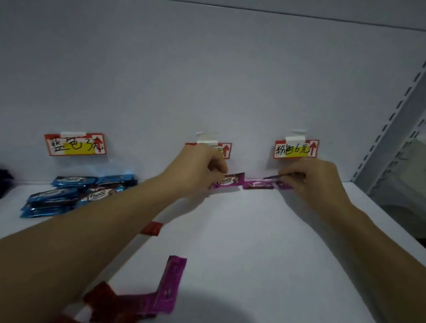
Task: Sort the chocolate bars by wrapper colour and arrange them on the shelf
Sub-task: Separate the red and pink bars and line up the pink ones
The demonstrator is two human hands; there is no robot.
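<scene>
Lining pink row along shelf (pixel 289 248) back: gripping left pink bar (pixel 228 182) in left hand (pixel 200 170), pinching right pink bar (pixel 283 185) in right hand (pixel 314 182) just below pink tag (pixel 296 149), with middle pink bar (pixel 258 185) lying between both hands; next, probably letting go and reaching back for loose pink bars (pixel 170 283) well behind left hand.
</scene>
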